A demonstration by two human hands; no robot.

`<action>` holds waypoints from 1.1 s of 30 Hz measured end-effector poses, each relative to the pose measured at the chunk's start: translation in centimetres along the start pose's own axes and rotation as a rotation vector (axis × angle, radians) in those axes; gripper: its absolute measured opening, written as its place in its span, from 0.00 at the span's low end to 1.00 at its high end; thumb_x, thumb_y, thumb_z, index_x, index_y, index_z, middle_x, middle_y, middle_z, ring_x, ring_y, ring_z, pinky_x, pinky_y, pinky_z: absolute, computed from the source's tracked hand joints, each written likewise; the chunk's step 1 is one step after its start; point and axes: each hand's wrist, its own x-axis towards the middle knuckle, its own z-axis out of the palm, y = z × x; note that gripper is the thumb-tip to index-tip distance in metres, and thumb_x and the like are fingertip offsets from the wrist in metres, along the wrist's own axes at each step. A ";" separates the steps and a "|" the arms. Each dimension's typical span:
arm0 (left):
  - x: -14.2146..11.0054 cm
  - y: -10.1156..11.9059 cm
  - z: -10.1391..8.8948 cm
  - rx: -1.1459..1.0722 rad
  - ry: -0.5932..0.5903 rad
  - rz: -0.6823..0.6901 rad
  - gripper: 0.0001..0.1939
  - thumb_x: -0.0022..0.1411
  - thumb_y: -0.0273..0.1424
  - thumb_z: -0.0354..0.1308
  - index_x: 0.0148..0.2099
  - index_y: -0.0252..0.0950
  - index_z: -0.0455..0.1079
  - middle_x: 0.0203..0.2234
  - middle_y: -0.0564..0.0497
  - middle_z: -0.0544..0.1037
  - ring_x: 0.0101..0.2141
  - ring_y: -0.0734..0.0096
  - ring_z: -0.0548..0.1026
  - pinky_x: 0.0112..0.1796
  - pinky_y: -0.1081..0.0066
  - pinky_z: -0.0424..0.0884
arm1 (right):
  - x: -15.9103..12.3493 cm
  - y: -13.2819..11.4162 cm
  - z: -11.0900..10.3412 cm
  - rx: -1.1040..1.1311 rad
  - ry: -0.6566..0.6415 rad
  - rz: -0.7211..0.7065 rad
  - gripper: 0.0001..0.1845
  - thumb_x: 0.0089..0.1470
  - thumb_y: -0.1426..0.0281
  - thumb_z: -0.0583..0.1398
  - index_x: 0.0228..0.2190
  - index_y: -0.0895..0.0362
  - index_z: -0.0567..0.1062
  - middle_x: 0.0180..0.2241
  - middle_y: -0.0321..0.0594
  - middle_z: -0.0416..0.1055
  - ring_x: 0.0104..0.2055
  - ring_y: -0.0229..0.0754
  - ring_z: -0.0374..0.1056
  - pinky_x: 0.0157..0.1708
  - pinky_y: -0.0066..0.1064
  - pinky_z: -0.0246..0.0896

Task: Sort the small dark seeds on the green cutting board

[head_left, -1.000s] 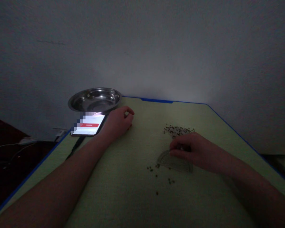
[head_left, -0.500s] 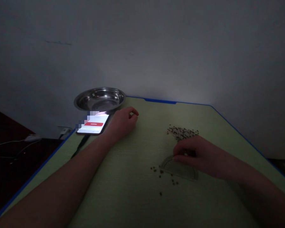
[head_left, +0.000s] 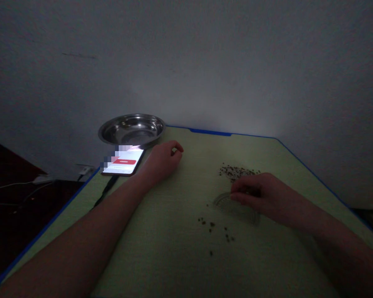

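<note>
My right hand (head_left: 261, 194) pinches the curved upper edge of a clear half-round protractor (head_left: 236, 211) between thumb and fingers. The protractor looks smeared, and its right part lies under the hand. Just beyond my fingers is a pile of small brown grains or seeds (head_left: 238, 171), partly hidden by the hand. Several loose grains (head_left: 211, 224) are scattered on the near side of the protractor. My left hand (head_left: 164, 159) rests on the table, loosely closed, with thumb and index finger curled together. No object shows in it.
A shiny metal bowl (head_left: 132, 128) stands at the table's back left corner. In front of it lies a lit phone (head_left: 124, 161), close to my left wrist, with a dark strap or cable (head_left: 107, 190) below. The pale green table (head_left: 174, 231) has a blue edge and meets a wall.
My right hand has moved the protractor slightly away from me, toward the grain pile, leaving the loose grains behind on the near side. The left hand has stayed in place.
</note>
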 end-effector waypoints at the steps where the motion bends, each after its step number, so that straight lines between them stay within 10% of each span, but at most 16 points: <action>1: 0.0 0.0 0.0 0.000 0.002 -0.001 0.15 0.57 0.31 0.48 0.43 0.37 0.73 0.19 0.52 0.74 0.23 0.69 0.71 0.30 0.69 0.66 | 0.1 -0.1 0.1 0.000 0.012 -0.008 0.11 0.56 0.63 0.57 0.28 0.55 0.77 0.23 0.34 0.70 0.24 0.36 0.62 0.23 0.28 0.54; 33: -0.2 0.2 0.1 0.057 -0.029 0.114 0.15 0.58 0.30 0.49 0.42 0.36 0.75 0.27 0.50 0.76 0.26 0.72 0.69 0.34 0.70 0.65 | 1.5 -1.9 1.5 -0.095 -0.002 -0.133 0.07 0.56 0.67 0.60 0.30 0.54 0.79 0.23 0.32 0.71 0.23 0.33 0.61 0.24 0.26 0.53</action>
